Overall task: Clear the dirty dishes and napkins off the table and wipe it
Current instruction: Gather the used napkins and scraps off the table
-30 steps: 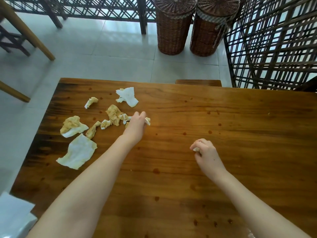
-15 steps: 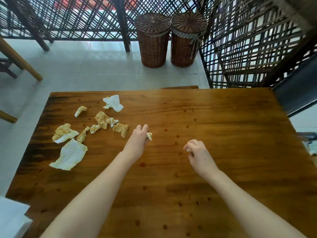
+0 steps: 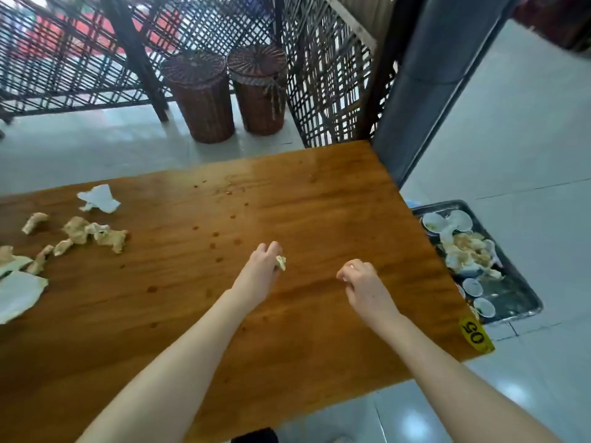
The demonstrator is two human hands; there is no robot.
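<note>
Napkin scrap (image 3: 280,262), small and stained yellowish, sits pinched at the fingertips of the left hand (image 3: 260,274), whose fingers curl round it. The scrap pokes out on the hand's right side, over the middle of the wooden table (image 3: 319,199). Just to the right and apart from it, the right hand (image 3: 366,287) has its fingers curled in, thumb against forefinger, pinching a pale bit (image 3: 350,267) too small to identify. Both forearms reach in from the near edge.

All other paper lies well to the left of the left hand. A crumpled white napkin (image 3: 99,198) lies toward the far edge. Nearer is a cluster of stained napkins (image 3: 96,233), with smaller brown-stained twists trailing off to the left. A large white napkin (image 3: 17,294) lies flat at the left, cut off by the frame. Dark spots (image 3: 219,247) dot the wood between the cluster and the left hand.

Off the table's right end, a metal tray (image 3: 524,294) sits on the pale tiled floor (image 3: 511,139), holding dirty dishes (image 3: 460,220) and soiled paper (image 3: 467,247) heaped together. A yellow tag (image 3: 475,334) marked 05 is at the table's near right corner. Beyond the far edge, two lidded wicker baskets (image 3: 201,100) stand side by side against a lattice screen (image 3: 323,75).
</note>
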